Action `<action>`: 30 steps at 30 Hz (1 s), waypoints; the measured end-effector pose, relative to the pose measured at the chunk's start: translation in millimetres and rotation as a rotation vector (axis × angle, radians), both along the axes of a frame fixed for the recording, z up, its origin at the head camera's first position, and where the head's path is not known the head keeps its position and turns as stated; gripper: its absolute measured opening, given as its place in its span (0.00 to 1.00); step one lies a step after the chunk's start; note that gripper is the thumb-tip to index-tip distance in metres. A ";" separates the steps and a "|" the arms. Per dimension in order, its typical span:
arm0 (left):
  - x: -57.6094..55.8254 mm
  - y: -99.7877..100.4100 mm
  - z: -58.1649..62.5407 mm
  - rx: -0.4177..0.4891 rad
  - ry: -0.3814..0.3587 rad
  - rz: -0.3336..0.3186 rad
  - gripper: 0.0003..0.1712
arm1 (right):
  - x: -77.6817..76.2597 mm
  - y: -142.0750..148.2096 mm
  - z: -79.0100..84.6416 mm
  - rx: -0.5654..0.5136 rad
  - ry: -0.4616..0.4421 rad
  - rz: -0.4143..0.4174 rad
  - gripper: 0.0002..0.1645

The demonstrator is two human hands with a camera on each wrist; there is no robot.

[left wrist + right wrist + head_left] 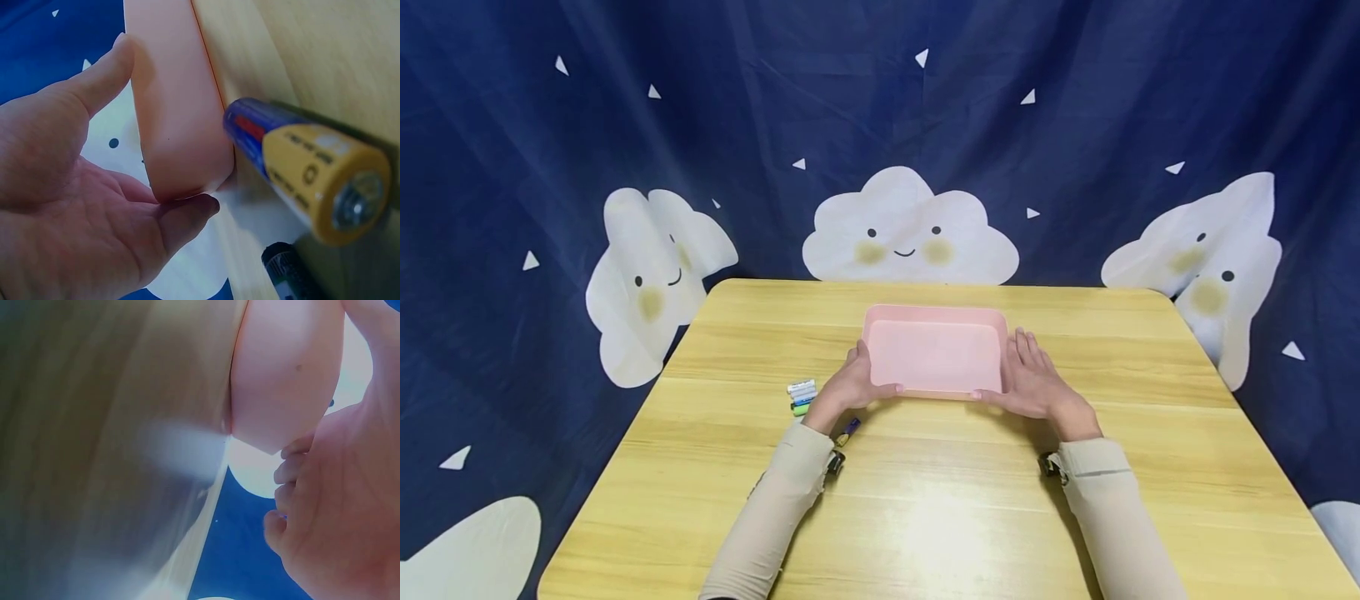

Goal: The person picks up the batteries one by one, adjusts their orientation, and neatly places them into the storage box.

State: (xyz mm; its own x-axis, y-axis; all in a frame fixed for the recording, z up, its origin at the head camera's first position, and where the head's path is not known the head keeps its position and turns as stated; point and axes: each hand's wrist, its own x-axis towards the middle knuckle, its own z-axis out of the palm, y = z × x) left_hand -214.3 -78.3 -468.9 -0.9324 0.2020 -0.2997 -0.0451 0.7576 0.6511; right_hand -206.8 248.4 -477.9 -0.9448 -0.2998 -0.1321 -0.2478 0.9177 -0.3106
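A shallow pink tray [936,357] sits toward the far middle of the wooden table, its inside bare. My left hand [852,385] holds its left near corner, thumb along the front rim and fingers at the side. At the right near corner, my right hand [1032,385] grips with the thumb over the front edge and the fingers stretched along the right side. Seen from the left wrist, the tray's outer wall [178,106] lies between thumb and fingers. A blue and gold battery [848,432] lies just below the left hand.
Several batteries [802,392], white, blue and green, lie in a row left of the left hand. A dark battery [290,272] shows low in the left wrist view. Behind the table [940,483] hangs a dark blue curtain [850,83] printed with clouds.
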 end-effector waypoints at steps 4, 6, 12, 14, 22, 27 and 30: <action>1.8 -1.2 2.0 -0.008 0.006 -0.011 0.72 | -0.6 0.0 -1.1 0.009 0.020 0.017 0.79; 2.1 -2.1 3.4 -0.009 0.011 -0.024 0.72 | -0.6 -0.3 -1.0 0.012 0.024 0.018 0.79; -0.8 -14.9 5.6 0.004 0.080 -0.094 0.65 | -0.9 -0.6 -0.6 0.007 0.018 0.027 0.79; -3.6 -23.8 9.0 0.021 0.133 -0.122 0.59 | -2.4 -0.4 -0.6 0.009 0.020 0.032 0.79; -6.4 -66.3 30.7 -0.008 0.292 -0.276 0.45 | -7.7 1.0 3.9 0.022 0.002 0.033 0.80; 7.9 -82.2 33.9 -0.053 0.322 -0.361 0.38 | -7.2 0.6 4.2 0.029 -0.013 0.025 0.81; 16.3 -87.2 31.8 -0.084 0.314 -0.437 0.37 | -5.8 0.4 2.7 0.027 -0.020 0.020 0.81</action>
State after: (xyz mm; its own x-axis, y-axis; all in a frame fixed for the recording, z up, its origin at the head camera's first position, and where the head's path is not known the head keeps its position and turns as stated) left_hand -198.0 -165.5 -437.1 -0.8141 0.5785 -0.0518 0.4729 0.7120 0.5191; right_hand -212.5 248.8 -475.2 -0.9356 -0.3151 -0.1593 -0.2606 0.9206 -0.2907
